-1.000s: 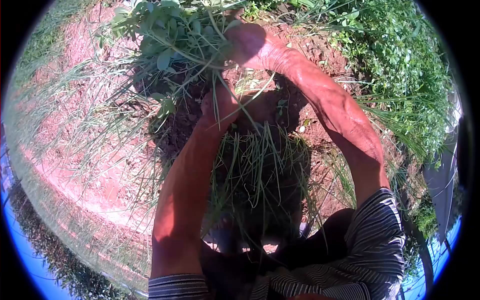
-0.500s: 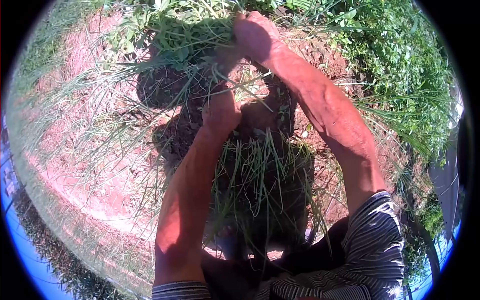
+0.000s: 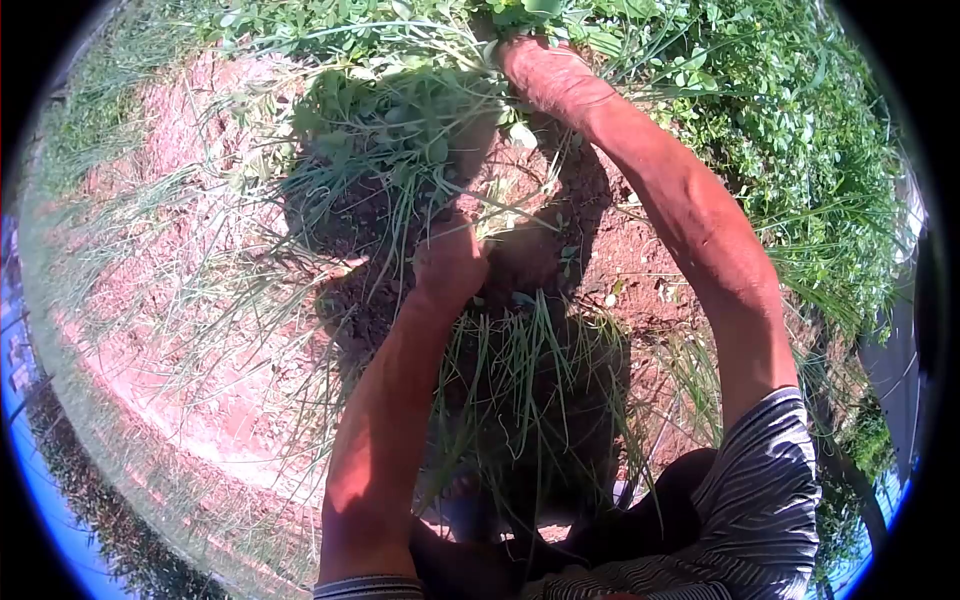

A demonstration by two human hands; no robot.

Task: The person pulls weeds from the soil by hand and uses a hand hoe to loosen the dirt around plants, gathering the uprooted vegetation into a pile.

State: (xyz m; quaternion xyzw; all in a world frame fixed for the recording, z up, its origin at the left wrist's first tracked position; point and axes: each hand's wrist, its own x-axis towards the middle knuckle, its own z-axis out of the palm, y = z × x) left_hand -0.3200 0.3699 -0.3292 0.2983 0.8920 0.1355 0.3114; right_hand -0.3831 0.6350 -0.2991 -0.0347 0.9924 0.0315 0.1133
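Note:
My left hand [image 3: 450, 262] is closed low over the shaded soil, around long thin green stems [image 3: 405, 205] that spread out beyond it. Farther forward, my right hand [image 3: 545, 72] curls down among leafy weeds [image 3: 480, 50] at the edge of the growth. Its fingertips are partly hidden, but the fingers look closed on the plants. A heap of broad-leaved weeds [image 3: 390, 115] lies left of the right hand, partly in shadow. Nearer my body, a row of slender, onion-like leaves [image 3: 530, 350] rises from the ground.
Reddish soil [image 3: 640, 270] shows between the plants. Dense green growth [image 3: 800, 120] stands along the right side. On the left, thin grassy leaves [image 3: 200, 260] lean over sunlit ground. My legs and shadow darken the ground close to me.
My right hand has shifted slightly right and down in the view, into the leafy growth. The left hand also sits a little lower in view, still closed. The whole scene has moved slightly downward.

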